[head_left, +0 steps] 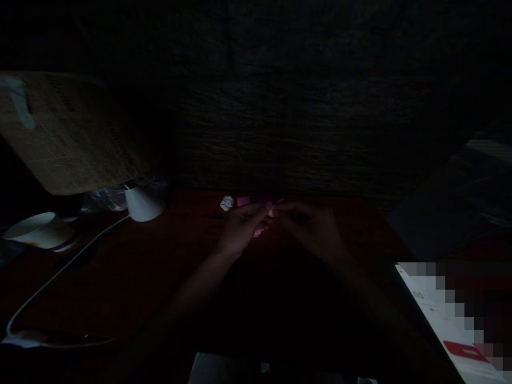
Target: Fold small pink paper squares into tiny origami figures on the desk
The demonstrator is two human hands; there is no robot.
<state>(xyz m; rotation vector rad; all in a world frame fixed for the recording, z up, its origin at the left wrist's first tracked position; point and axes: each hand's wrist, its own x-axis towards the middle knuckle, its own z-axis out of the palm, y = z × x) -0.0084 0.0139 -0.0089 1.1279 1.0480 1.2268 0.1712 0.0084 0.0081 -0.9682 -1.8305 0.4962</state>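
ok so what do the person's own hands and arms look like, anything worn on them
The left hand and right hand are ungloved. The forearms look bare near the wrists, then fade into darkness, so sleeves higher up can't be judged. No watch or ring shows, though the dimness could hide one.

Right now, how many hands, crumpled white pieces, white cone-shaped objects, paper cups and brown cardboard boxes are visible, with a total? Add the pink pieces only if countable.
Left hand and right hand: 2
Crumpled white piece: 1
White cone-shaped object: 1
Paper cup: 1
Brown cardboard box: 1
Total: 6
Pink pieces: too dim to count surely, left out
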